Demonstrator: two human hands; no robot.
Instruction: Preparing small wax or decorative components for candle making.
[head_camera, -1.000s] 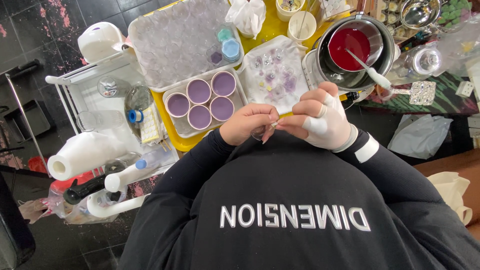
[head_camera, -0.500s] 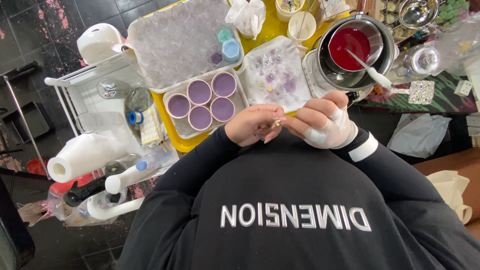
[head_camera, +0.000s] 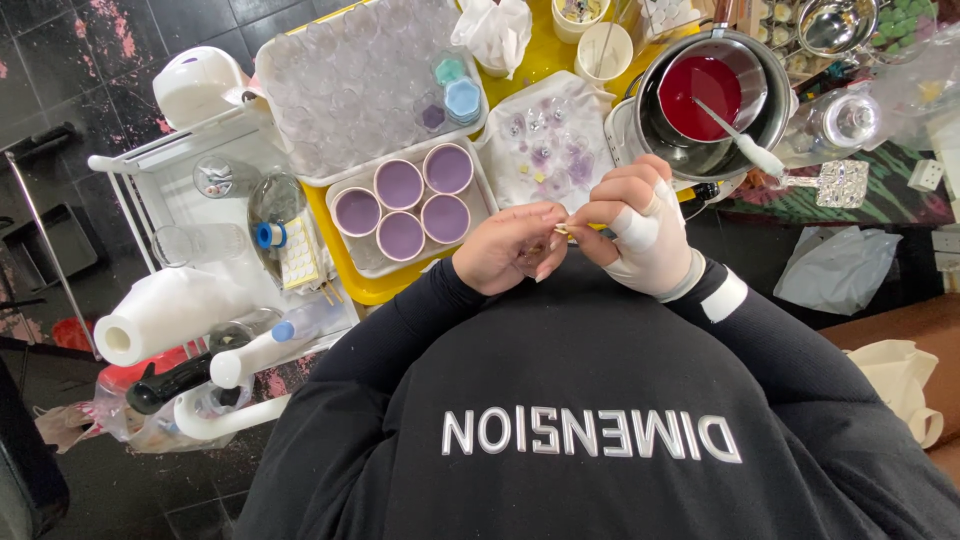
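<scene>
Between both hands, close to chest: thin pale stick (head_camera: 566, 229), pinched at each end. Left hand (head_camera: 510, 250) fingers curled, steadying it. Right hand (head_camera: 640, 235), white-wrapped, fingers pressed on tip for fine control. Tray of four lilac-filled cups (head_camera: 400, 205) just beyond left fingers, within reach. Pot of red liquid (head_camera: 705, 95) beyond right fingers.

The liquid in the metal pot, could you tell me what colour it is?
Deep red liquid, clearest in the head view.
</scene>
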